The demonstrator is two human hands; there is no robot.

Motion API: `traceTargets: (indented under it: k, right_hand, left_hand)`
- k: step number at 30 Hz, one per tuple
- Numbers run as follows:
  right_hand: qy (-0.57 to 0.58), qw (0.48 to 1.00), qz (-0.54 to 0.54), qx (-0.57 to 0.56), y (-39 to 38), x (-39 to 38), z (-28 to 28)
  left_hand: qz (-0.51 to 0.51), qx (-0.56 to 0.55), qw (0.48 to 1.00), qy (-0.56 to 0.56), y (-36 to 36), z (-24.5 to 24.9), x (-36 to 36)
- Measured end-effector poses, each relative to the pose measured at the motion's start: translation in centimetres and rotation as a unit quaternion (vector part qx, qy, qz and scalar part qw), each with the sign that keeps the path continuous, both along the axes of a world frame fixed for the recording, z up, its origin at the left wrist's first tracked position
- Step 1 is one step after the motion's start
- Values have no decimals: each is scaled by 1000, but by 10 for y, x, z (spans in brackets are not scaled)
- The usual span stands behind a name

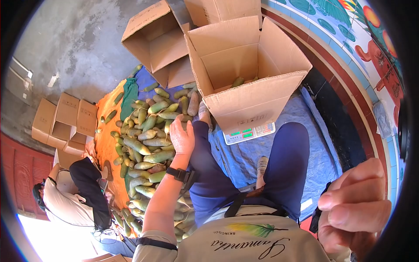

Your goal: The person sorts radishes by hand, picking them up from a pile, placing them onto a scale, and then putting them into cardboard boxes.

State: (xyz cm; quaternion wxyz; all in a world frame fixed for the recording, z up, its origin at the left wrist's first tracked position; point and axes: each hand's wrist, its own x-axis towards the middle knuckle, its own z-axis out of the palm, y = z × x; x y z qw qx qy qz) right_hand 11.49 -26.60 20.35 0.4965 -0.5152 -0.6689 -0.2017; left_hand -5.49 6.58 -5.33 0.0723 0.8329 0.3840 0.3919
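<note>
My left hand (181,139), with a dark band on its wrist, reaches to the right edge of a heap of long green radishes (150,143). Between its thumb and fingers shows a green radish (184,125), mostly covered by the hand. Close to the camera at the lower right, my right hand (355,207) is raised with its fingers curled in, and nothing shows in them. In front of my knees an open cardboard box (246,107) stands on a digital scale (248,133) with lit green displays. A few radishes (238,81) lie at its bottom.
More open cardboard boxes (150,37) stand behind, and others (65,120) are stacked by the left wall. Blue sheeting (321,144) lies under the scale, orange sheeting (107,148) beside the heap. A co-worker (70,198) sits at the lower left. A painted tile wall (345,26) borders the right.
</note>
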Motion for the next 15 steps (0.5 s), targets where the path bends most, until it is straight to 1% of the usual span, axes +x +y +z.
traceTargets:
  k: [2,4,8,10,11,13,15]
  right_hand:
    - [18,1000,-17,-7,3,0,-1]
    - [-27,995,17,96,10,3,-8]
    - [-46,996,16,79,-4,9,-12]
    - [-53,991,25,122,-5,12,-14]
    - [-53,991,26,122,-6,11,-13]
    - [-53,995,13,82,-12,7,-9]
    - [-44,997,7,68,-21,5,-12]
  left_hand:
    - [0,-1,1000,0,0,0,0]
    - [1,1,1000,2,1,-2,0]
    - [2,9,1000,0,1,-3,0]
    - [7,5,1000,9,1,-3,-1]
    - [8,5,1000,9,1,-3,-1]
    - [6,7,1000,7,1,-2,0]
    - [5,8,1000,5,0,0,0]
